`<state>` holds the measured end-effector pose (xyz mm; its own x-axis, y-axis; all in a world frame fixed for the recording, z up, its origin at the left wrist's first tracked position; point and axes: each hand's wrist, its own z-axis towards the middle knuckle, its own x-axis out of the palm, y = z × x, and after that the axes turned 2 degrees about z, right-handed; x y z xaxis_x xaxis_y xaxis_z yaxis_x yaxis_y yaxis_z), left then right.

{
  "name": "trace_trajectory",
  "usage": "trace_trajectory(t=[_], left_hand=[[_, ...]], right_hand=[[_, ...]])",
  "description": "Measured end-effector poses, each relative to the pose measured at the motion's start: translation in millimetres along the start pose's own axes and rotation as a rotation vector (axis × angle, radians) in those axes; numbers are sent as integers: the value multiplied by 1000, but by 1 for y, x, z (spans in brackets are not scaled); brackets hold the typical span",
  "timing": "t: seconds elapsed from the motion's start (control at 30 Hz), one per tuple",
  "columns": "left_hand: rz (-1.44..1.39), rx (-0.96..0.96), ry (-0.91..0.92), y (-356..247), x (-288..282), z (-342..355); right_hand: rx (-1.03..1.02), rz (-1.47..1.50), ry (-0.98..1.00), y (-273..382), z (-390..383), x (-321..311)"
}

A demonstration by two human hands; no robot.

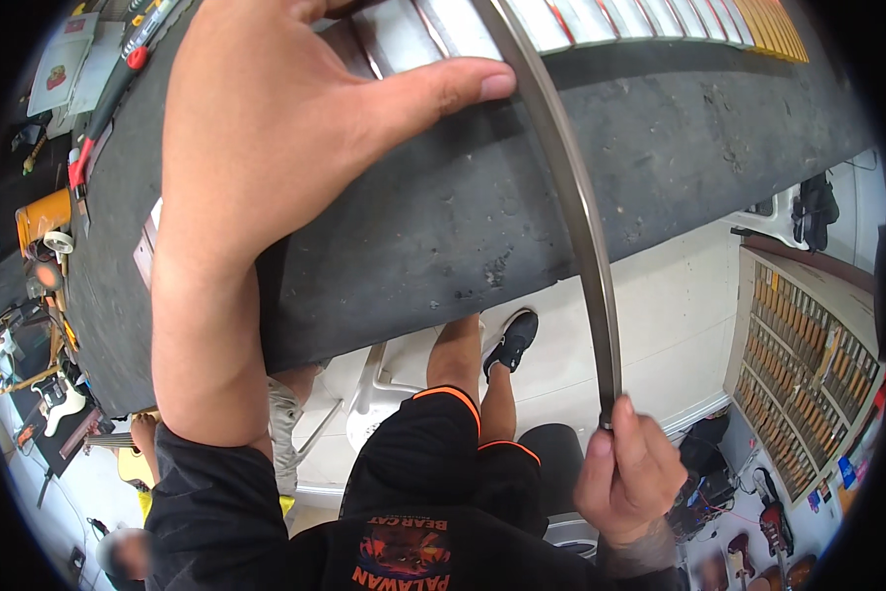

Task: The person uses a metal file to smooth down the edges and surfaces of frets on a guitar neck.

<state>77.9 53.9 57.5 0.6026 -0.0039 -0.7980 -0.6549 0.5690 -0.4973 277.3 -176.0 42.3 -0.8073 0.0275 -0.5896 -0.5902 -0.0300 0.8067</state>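
Note:
A long, narrow dark metal file runs from the top edge down past the front of the bench. My right hand is closed round its lower end, fingers and thumb pinching it. Higher up, my left hand reaches over the bench with its thumb stretched out, the tip at the file's side. Its other fingers are mostly cut off by the top edge. Under the file lies what looks like a guitar fretboard, with pale strips between thin metal frets and yellow strips at its right end.
The dark, scuffed workbench fills the middle. Pens and tools, one a red-and-black tool, lie along its left side. A rack of many wooden-handled tools stands at right. My legs and a white stool are below. Another person sits at lower left with a guitar.

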Motion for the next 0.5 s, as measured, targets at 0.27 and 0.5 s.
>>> trace_trajectory(t=[0.27,0.5], left_hand=[[135,-6,1,-9,6,1],[34,-3,5,1,-1,1]], right_hand=[[-15,68,-75,-2,11,3],[233,563,-86,-8,-55,-15]])
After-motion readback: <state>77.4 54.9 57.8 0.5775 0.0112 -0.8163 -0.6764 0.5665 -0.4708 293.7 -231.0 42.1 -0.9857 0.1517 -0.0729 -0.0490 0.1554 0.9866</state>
